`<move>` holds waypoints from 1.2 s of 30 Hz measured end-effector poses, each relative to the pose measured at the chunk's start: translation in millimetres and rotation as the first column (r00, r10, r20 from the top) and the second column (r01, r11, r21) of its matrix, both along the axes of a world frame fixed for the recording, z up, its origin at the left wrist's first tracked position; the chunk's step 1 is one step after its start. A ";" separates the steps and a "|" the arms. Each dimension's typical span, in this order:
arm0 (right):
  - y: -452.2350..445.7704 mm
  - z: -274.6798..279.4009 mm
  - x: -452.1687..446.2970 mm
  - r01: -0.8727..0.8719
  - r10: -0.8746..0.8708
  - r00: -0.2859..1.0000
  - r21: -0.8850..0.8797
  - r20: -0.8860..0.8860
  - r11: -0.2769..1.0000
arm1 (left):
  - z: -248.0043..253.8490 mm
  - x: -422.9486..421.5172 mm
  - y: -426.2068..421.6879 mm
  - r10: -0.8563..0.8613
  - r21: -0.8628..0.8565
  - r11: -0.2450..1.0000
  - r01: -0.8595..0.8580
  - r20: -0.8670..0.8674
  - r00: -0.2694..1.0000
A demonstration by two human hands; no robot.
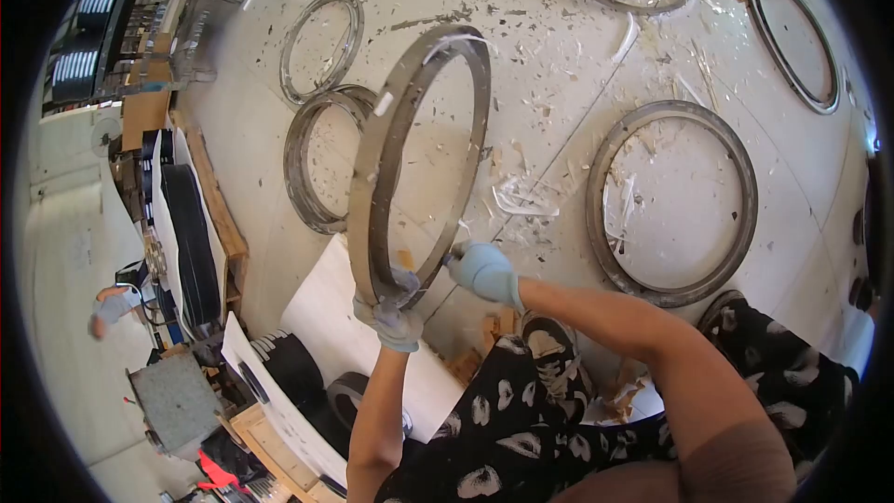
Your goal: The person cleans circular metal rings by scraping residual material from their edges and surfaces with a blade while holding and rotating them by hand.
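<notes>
A large metal ring [366, 205] stands tilted up in front of me, with scraps of pale film on its rim. My left hand [389, 319], in a pale glove, is wrapped round the ring's lower edge. Beside the lower right of the rim, my right hand [484, 273] is closed in a light blue glove. Its fingertips come close to the ring; what they pinch, if anything, is too small to make out.
Another ring [605, 144] lies on the floor at right, with several more around. Shreds of white film [523, 197] and flakes litter the floor. At left stand a wooden pallet [207, 191], black rolls [189, 233] and a metal box [175, 401]. Another person [112, 307] is at far left.
</notes>
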State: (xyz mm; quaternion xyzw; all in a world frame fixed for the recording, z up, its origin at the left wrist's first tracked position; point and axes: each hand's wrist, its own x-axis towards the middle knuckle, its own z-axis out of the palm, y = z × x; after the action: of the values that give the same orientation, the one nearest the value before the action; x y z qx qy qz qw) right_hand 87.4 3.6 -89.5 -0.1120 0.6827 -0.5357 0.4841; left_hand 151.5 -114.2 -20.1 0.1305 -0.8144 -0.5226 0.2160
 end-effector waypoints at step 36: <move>-3.5 -23.1 2.8 -0.036 0.078 0.967 0.176 -0.241 0.984 | 18.1 -17.3 6.6 0.113 0.096 0.989 -0.112 -0.009 0.994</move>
State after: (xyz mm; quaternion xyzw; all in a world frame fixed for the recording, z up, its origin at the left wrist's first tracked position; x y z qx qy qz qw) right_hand 90.2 0.0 -112.5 -0.1556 0.7773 -0.4433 0.4185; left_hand 134.1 -107.6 -1.9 0.1826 -0.7783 -0.5489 0.2442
